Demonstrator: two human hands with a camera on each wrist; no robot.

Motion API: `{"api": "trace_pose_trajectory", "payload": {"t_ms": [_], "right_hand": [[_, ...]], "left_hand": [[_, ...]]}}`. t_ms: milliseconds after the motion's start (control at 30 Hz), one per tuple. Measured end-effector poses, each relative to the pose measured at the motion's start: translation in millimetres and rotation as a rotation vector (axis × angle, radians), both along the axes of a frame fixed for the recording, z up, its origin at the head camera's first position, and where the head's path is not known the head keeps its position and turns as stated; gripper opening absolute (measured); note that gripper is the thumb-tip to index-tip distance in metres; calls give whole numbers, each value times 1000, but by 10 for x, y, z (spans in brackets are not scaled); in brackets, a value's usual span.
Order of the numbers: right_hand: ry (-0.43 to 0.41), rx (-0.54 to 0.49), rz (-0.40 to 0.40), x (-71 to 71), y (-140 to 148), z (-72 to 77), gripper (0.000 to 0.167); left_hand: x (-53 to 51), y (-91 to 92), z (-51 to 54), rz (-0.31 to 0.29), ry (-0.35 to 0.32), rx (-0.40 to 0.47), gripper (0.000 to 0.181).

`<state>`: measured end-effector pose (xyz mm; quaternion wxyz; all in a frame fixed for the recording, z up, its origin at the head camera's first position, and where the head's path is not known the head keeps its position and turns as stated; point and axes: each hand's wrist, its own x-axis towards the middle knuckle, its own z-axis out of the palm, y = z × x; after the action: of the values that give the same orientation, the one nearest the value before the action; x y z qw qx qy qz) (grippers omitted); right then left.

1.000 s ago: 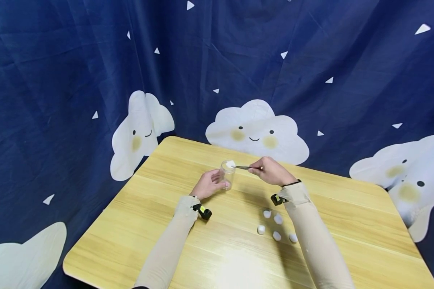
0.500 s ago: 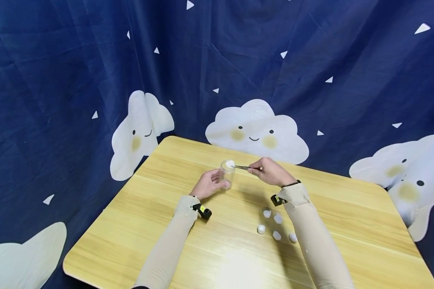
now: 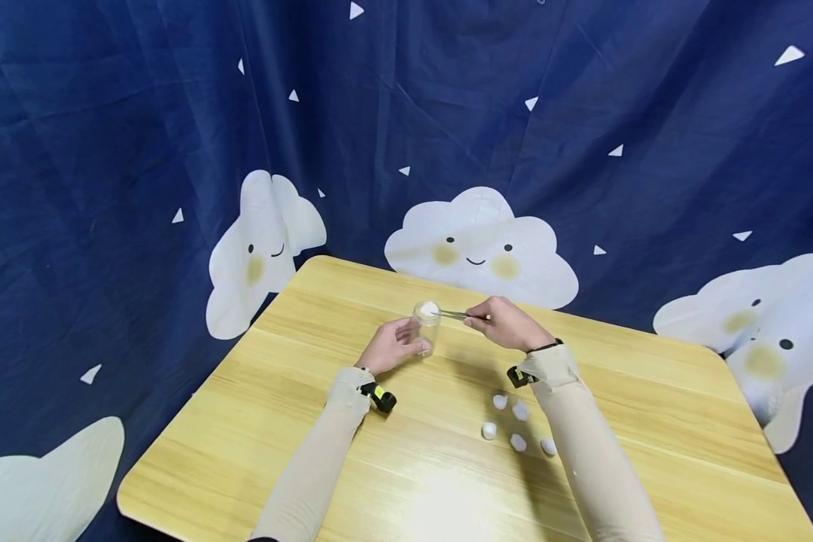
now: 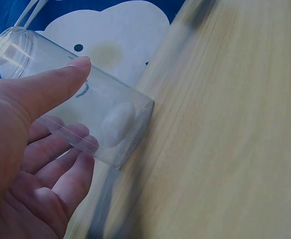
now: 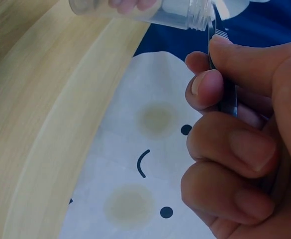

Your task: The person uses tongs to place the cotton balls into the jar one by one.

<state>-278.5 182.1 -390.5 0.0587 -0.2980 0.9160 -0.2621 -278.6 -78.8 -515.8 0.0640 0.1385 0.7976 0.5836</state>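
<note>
Tweezers (image 3: 453, 315) pinched in my right hand (image 3: 508, 324), jar (image 3: 428, 331) gripped in my left hand (image 3: 388, 348): one ball (image 4: 118, 124) lies inside, second ball (image 3: 429, 309) at its mouth, five balls (image 3: 489, 430) out.

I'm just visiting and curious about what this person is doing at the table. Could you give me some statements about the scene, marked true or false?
1. The left hand holds a clear jar. True.
2. The right hand holds a spoon. False: it holds tweezers.
3. Five white balls are visible lying on the table. True.
4. A lid covers the jar. False: its mouth is open, with another white ball there.
5. A white ball inside the jar shows near its bottom. True.
6. The curtain behind is plain red. False: it is dark blue with white clouds.
</note>
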Motion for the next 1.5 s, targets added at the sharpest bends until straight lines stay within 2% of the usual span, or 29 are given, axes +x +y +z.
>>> {"api": "trace_pose_trajectory", "payload": {"t_ms": [567,800,933,1100,1267,1500], "right_hand": [[-8,-3,4,47,1,25,20],[10,-68,-16,100,65,44,19],[5,-107,-38,112,131,17,17],[-4,-114,-59,141,227,-56,19],[-3,-111,-73,202,318,-103,20],[-18,-93,-99,333,471,-93,21]], "left_hand": [[-4,-3,-9,8,11,-14,70],[2,-5,1,4,3,-22,69],[6,-7,18,11,-14,-26,68],[14,-4,35,5,-1,-29,69],[12,0,25,6,3,-36,70],[-8,-5,2,13,-11,-29,70]]}}
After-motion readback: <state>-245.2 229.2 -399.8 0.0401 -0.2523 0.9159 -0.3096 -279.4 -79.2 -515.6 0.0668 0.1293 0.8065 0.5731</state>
